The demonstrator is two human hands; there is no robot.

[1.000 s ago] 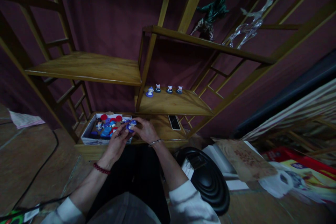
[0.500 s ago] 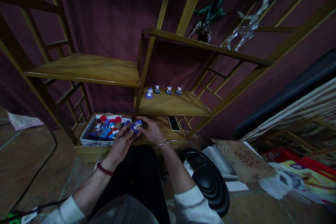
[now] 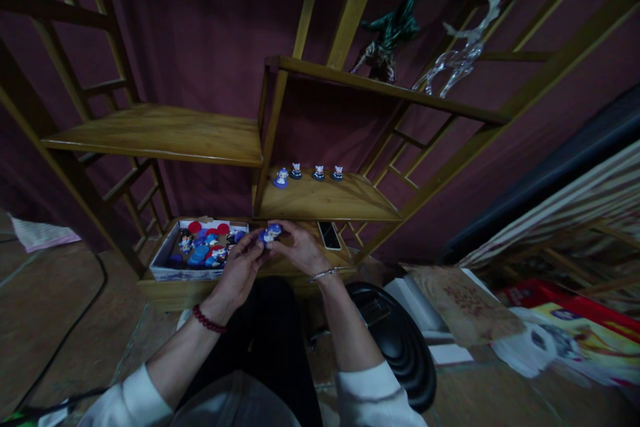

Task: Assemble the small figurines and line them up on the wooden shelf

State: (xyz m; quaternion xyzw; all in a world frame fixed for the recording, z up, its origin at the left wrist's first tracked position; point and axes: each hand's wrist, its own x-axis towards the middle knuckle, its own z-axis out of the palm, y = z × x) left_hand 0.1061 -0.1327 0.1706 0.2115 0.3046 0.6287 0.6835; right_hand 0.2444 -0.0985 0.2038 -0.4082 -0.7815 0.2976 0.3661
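Between my two hands is a small purple-and-white figurine [image 3: 271, 234] on a purple base, held above the lowest board of the wooden shelf. My left hand [image 3: 242, 267] grips its base from the left, fingers closed. On the other side, my right hand [image 3: 299, 248] pinches the figurine's upper part. Just left of my hands sits an open cardboard box [image 3: 165, 260] with several figurines and red, blue and purple round pieces in it. A similar purple figurine [image 3: 281, 179] stands upright on the middle shelf [image 3: 325, 201], beside three dark-based figurines [image 3: 319, 173].
A phone [image 3: 329, 235] lies on the low board right of my hands. Higher up stand a green-and-bronze statue [image 3: 387, 40] and a clear deer ornament [image 3: 457, 57]. A black ridged object [image 3: 400, 353], flat cardboard [image 3: 460, 303] and a red package [image 3: 575, 320] are on the floor at right.
Both hands have shifted slightly to the right with the figurine. It has turned, so more of its white front shows. The view has also moved a little.
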